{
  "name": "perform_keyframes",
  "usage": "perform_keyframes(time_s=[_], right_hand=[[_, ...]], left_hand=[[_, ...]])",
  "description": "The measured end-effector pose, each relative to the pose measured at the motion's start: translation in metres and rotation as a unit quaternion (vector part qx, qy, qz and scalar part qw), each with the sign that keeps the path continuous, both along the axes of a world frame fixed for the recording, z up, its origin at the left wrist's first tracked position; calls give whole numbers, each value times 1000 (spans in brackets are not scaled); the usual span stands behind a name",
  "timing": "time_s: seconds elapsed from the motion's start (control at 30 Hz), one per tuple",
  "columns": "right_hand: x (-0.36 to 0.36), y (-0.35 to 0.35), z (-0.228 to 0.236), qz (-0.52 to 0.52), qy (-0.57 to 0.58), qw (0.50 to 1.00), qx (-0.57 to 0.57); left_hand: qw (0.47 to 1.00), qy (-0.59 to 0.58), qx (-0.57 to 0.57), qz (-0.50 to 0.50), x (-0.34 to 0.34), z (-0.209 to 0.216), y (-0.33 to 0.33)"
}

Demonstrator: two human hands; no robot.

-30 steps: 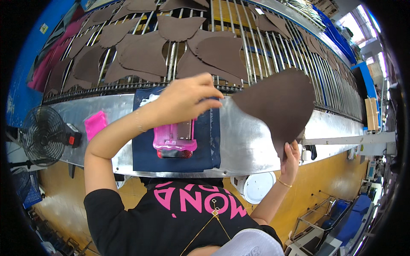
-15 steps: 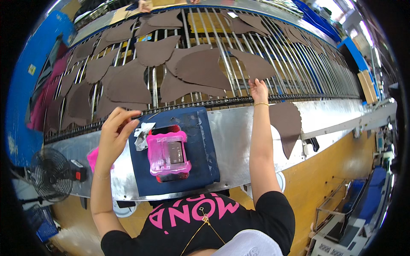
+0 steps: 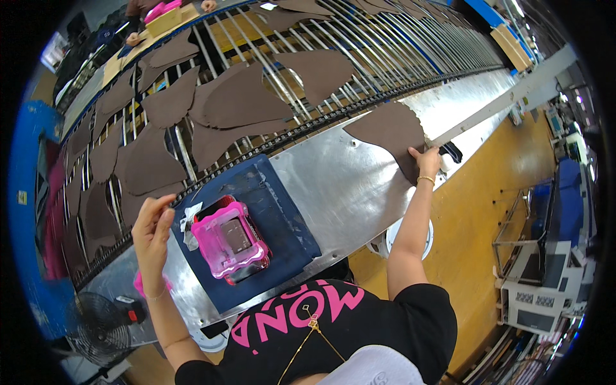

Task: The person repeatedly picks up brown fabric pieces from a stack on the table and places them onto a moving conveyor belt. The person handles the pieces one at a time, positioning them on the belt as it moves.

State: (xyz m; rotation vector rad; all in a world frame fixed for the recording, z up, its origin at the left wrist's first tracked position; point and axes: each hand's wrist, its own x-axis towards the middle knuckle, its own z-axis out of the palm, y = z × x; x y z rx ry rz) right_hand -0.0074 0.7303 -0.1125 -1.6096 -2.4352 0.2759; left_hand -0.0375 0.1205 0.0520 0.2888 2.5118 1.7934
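A brown, leather-like cut piece with a scalloped edge lies on the metal table at the right. My right hand grips its narrow near end, thumb on top; the other fingers are partly hidden. At the left, my left hand hovers by the dark blue pad, its fingers loosely curled and apart, nothing seen in them. On that pad sits a pink plastic container with a dark brown block in it. Crumpled white paper is beside the container.
Several brown cut pieces lie on a conveyor of metal rods beyond the table. A metal bar slants over the table's right end. A black fan stands at the left. A co-worker's hands show across the conveyor.
My right hand has left the conveyor's edge, come nearer and right, and taken hold of the brown piece on the table. The view has turned right. My left hand stays loosely curled.
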Motion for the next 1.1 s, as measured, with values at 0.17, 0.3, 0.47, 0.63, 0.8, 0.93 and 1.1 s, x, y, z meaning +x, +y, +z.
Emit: perform_keyframes(time_s=[0.17, 0.3, 0.47, 0.63, 0.8, 0.93, 1.1], right_hand=[[-3, 0, 21, 73, -34, 996, -36], [-6, -15, 42, 260, 101, 958, 61], [-4, -131, 154, 317, 359, 876, -54], [-19, -234, 177, 498, 494, 683, -204], [-10, -324, 185, 576, 463, 561, -373], [-14, -342, 146, 699, 277, 578, -317], [-12, -388, 139, 732, 304, 541, -280]], left_hand=[[997, 59, -27, -46, 8, 5, 16], [997, 41, -44, -55, 15, 15, 13], [998, 47, -12, -44, 8, 17, 22], [990, 108, 93, 21, -5, 1, 38], [992, 27, 114, 38, 10, 30, -13], [981, 72, 114, 137, 53, 40, -74], [975, 84, 22, 206, 85, 36, -117]])
